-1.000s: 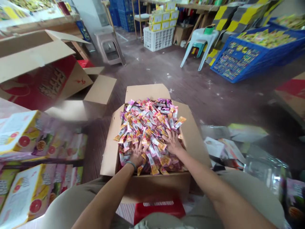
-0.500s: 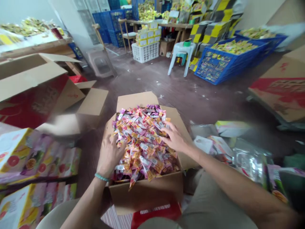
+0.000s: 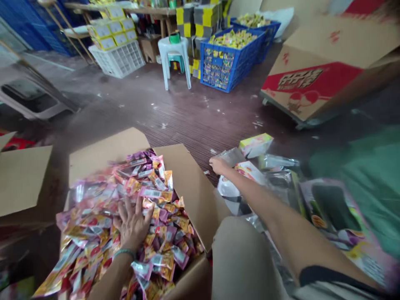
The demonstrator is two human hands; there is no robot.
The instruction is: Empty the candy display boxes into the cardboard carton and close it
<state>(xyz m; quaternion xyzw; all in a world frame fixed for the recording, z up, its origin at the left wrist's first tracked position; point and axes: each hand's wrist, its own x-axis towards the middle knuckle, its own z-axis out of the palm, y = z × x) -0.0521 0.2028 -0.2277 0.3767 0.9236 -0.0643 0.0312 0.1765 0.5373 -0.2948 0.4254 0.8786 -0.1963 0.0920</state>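
A cardboard box (image 3: 200,200) with its flaps folded out is heaped with small wrapped packets (image 3: 156,193) in pink, orange and purple. My left hand (image 3: 134,223) lies on the heap with its fingers spread, a bracelet at the wrist. Beyond the box's right flap, my right hand (image 3: 218,166) is closed at the near-left edge of a clear plastic bag (image 3: 234,156). Its fingertips are partly hidden. Beside that arm lie a white printed carton (image 3: 231,191) and a small yellow-green carton (image 3: 256,145).
More clear packaging and a pink printed box (image 3: 325,208) lie at the right. A large red-and-brown carton (image 3: 306,83) stands behind them on a low base. Farther off are blue crates (image 3: 231,62), a white stool (image 3: 173,54) and a white crate (image 3: 120,60).
The view has swung right. My right hand has left the packets and reached over to the plastic packaging. My left hand has moved onto the middle of the heap, fingers spread.
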